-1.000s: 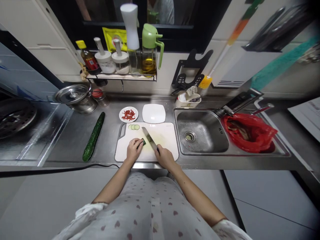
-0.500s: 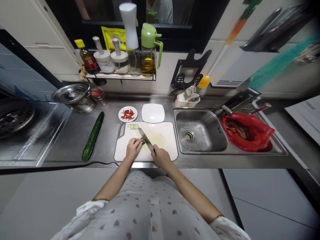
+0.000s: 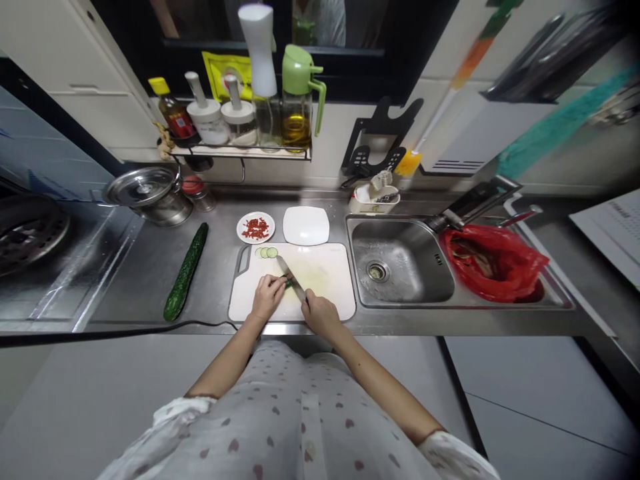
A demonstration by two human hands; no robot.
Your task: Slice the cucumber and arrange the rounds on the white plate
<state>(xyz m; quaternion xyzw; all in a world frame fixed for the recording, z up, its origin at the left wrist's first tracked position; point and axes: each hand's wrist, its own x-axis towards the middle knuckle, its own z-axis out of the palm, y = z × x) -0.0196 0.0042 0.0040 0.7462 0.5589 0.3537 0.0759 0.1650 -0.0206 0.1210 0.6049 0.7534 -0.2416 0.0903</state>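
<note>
A white cutting board (image 3: 330, 293) lies on the steel counter in front of me. My left hand (image 3: 267, 297) is curled over a short green cucumber piece (image 3: 289, 284), mostly hidden under the fingers. My right hand (image 3: 321, 316) grips the handle of a knife (image 3: 290, 276), whose blade rests against the cucumber piece beside my left fingertips. A few cucumber slices (image 3: 266, 253) lie at the board's far left corner.
A whole cucumber (image 3: 187, 272) lies left of the board. Behind the board sit a small plate of chopped red chili (image 3: 255, 228) and an empty white plate (image 3: 306, 225). The sink (image 3: 400, 270) is to the right, with a red bag (image 3: 495, 261) beyond. A pot lid (image 3: 143, 187) is far left.
The knife and my right hand have shifted left, closer to my left hand. My left hand has stayed curled over the cucumber piece.
</note>
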